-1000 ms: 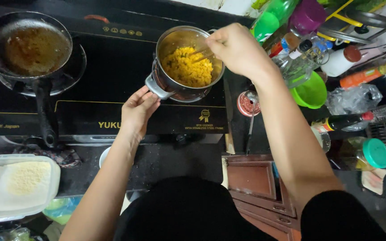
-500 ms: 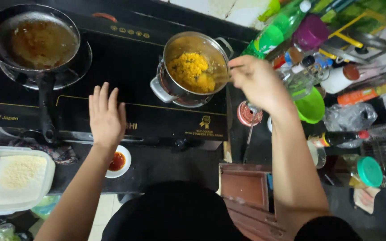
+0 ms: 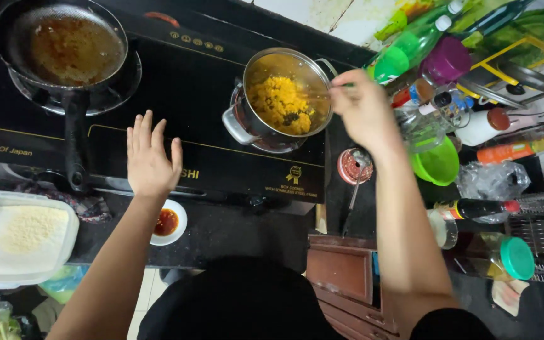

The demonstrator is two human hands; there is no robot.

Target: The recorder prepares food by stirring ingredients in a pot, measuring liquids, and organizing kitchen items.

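Note:
A steel pot [image 3: 264, 63] of yellow rice [image 3: 278, 101] stands on the black cooktop [image 3: 209, 94]. At the pot's right rim, my right hand [image 3: 363, 113] is closed on a thin utensil [image 3: 315, 96] that reaches into the rice. My left hand [image 3: 152, 157] lies flat on the cooktop's front edge with its fingers spread and holds nothing. It is left of the pot and apart from the pot's handle [image 3: 234, 126]. Just below that hand sits a small white dish of red sauce [image 3: 168, 223].
A frying pan [image 3: 64, 44] of brown oil sits at the back left, its handle pointing toward me. A white tub of crumbs [image 3: 20, 233] is at the left. Right of the pot are a small spice tin [image 3: 355, 167], a green bowl [image 3: 439, 164] and several bottles.
My left hand let go of the pot's handle and moved left, ending flat on the cooktop's front edge. My right hand shifted from above the pot to its right rim.

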